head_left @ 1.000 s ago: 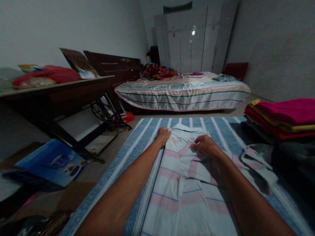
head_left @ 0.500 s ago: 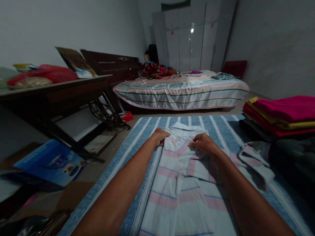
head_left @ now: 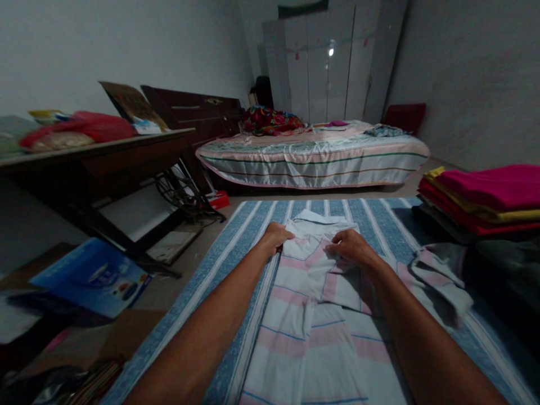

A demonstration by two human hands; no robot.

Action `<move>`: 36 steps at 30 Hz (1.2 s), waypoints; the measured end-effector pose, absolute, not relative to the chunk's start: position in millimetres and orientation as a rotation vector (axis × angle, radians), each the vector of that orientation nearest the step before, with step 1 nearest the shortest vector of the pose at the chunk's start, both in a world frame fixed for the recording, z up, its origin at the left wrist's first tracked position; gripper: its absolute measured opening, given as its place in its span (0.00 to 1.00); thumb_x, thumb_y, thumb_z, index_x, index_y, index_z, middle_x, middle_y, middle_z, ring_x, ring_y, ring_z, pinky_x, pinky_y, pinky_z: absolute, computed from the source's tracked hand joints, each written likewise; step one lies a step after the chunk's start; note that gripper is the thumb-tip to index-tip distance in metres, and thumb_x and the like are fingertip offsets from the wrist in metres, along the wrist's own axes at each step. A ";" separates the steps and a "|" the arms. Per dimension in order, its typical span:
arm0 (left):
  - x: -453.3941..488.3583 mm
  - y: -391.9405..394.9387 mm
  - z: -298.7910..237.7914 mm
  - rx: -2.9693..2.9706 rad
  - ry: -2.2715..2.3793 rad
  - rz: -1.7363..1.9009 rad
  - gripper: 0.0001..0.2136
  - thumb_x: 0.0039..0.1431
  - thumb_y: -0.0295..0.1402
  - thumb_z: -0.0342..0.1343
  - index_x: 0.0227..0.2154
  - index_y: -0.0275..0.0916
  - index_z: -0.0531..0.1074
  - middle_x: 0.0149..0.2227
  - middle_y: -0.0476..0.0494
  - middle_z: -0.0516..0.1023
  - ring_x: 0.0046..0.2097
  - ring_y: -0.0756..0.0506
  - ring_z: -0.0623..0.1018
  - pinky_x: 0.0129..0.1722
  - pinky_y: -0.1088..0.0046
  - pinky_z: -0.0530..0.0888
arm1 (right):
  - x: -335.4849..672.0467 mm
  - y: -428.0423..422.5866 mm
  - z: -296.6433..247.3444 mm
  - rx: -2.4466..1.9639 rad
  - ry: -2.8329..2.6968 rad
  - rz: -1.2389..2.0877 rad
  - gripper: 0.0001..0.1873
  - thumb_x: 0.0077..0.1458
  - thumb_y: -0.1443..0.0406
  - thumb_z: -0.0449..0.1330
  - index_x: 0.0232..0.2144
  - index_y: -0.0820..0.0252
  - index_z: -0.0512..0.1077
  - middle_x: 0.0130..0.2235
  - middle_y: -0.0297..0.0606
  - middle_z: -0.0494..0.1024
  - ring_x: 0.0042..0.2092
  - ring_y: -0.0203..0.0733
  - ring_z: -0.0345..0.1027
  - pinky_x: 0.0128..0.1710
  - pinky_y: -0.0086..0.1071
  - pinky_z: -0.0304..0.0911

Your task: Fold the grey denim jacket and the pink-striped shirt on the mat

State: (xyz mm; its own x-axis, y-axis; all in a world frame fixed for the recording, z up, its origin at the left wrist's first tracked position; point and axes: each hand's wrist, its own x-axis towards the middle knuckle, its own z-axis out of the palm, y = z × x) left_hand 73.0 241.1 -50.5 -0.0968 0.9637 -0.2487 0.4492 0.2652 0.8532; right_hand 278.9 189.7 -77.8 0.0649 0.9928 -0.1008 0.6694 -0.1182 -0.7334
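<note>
A white shirt (head_left: 291, 315) with pink bands and thin blue lines lies on a blue-and-white striped cloth, its collar (head_left: 318, 219) at the far end. My left hand (head_left: 276, 237) is closed on the shirt's left shoulder edge, thumb on top and the other fingers partly hidden beneath. Below the collar, on the right, my right hand (head_left: 348, 246) pinches the fabric between thumb and fingers. One sleeve (head_left: 439, 281) stretches out to the right, crumpled, beyond my right forearm.
The striped cloth (head_left: 223, 270) spreads under the shirt. At right stands a stack of folded clothes (head_left: 489, 191), with dark clothing (head_left: 506, 270) in front. To the left are a table (head_left: 139, 149) and a blue box (head_left: 93, 278). A bed (head_left: 312, 163) stands beyond.
The view has shifted very slightly. Both hands keep almost the same place on the shirt, and the shirt lies as before.
</note>
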 end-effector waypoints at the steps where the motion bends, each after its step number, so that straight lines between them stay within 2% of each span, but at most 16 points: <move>1: 72.8 240.6 -52.7 1.325 1.664 0.773 0.09 0.38 0.23 0.61 0.27 0.31 0.74 0.18 0.48 0.73 0.19 0.49 0.72 0.19 0.77 0.68 | 278.5 189.7 -77.6 -1.848 -1.661 0.827 0.08 0.44 0.62 0.65 0.25 0.63 0.76 0.23 0.36 0.74 0.25 0.35 0.67 0.21 0.25 0.54; 6: 72.3 237.3 -67.4 1.402 1.606 0.877 0.08 0.38 0.22 0.59 0.26 0.32 0.75 0.22 0.49 0.75 0.22 0.50 0.73 0.21 0.79 0.67 | 276.8 186.7 -69.9 -1.944 -1.739 0.711 0.09 0.45 0.61 0.64 0.26 0.61 0.76 0.26 0.39 0.76 0.31 0.41 0.71 0.27 0.27 0.58; 11: 68.5 238.6 -78.9 1.463 1.611 0.979 0.07 0.37 0.27 0.61 0.24 0.33 0.76 0.20 0.51 0.74 0.24 0.49 0.74 0.22 0.78 0.67 | 273.2 176.0 -48.3 -2.172 -1.787 0.432 0.11 0.50 0.59 0.59 0.32 0.60 0.76 0.36 0.49 0.77 0.42 0.53 0.71 0.36 0.37 0.62; 15: 66.6 242.4 -83.3 1.508 1.618 1.001 0.04 0.39 0.28 0.60 0.21 0.34 0.75 0.17 0.52 0.70 0.24 0.49 0.72 0.22 0.79 0.64 | 252.8 182.4 -30.8 -2.157 -1.891 0.215 0.13 0.54 0.57 0.55 0.36 0.58 0.74 0.39 0.47 0.77 0.44 0.52 0.70 0.38 0.37 0.62; 21: 66.9 241.6 -83.5 1.584 1.676 0.996 0.05 0.40 0.27 0.57 0.15 0.35 0.70 0.14 0.54 0.60 0.23 0.51 0.68 0.21 0.78 0.58 | 204.0 234.9 -24.9 -1.906 -2.015 0.341 0.11 0.50 0.61 0.59 0.36 0.59 0.75 0.41 0.44 0.77 0.45 0.46 0.69 0.40 0.31 0.60; 23: 67.1 241.1 -83.5 1.603 1.685 0.988 0.04 0.41 0.26 0.56 0.15 0.35 0.70 0.14 0.54 0.60 0.23 0.51 0.67 0.22 0.78 0.57 | 193.9 251.4 -28.3 -1.857 -2.022 0.397 0.10 0.48 0.62 0.61 0.34 0.59 0.76 0.39 0.42 0.78 0.43 0.44 0.69 0.38 0.28 0.60; 27: 67.0 242.3 -85.5 1.632 1.684 0.960 0.02 0.40 0.25 0.56 0.17 0.36 0.71 0.16 0.54 0.62 0.23 0.52 0.66 0.21 0.78 0.56 | 187.4 271.0 -38.3 -1.814 -1.977 0.537 0.07 0.44 0.62 0.64 0.25 0.61 0.75 0.28 0.38 0.76 0.34 0.39 0.69 0.30 0.25 0.57; 33: 67.4 244.4 -86.8 1.650 1.693 0.925 0.03 0.40 0.26 0.56 0.16 0.37 0.69 0.16 0.54 0.63 0.23 0.51 0.67 0.22 0.78 0.57 | 189.5 283.5 -47.7 -1.844 -1.803 0.725 0.19 0.47 0.54 0.62 0.17 0.62 0.68 0.16 0.32 0.64 0.21 0.33 0.60 0.20 0.26 0.51; 36: 68.2 244.1 -85.6 1.653 1.701 0.922 0.04 0.41 0.27 0.56 0.16 0.37 0.68 0.16 0.55 0.61 0.23 0.51 0.66 0.21 0.78 0.56 | 189.0 286.3 -46.8 -1.847 -1.723 0.845 0.19 0.48 0.55 0.63 0.15 0.61 0.65 0.15 0.30 0.62 0.19 0.31 0.56 0.18 0.25 0.50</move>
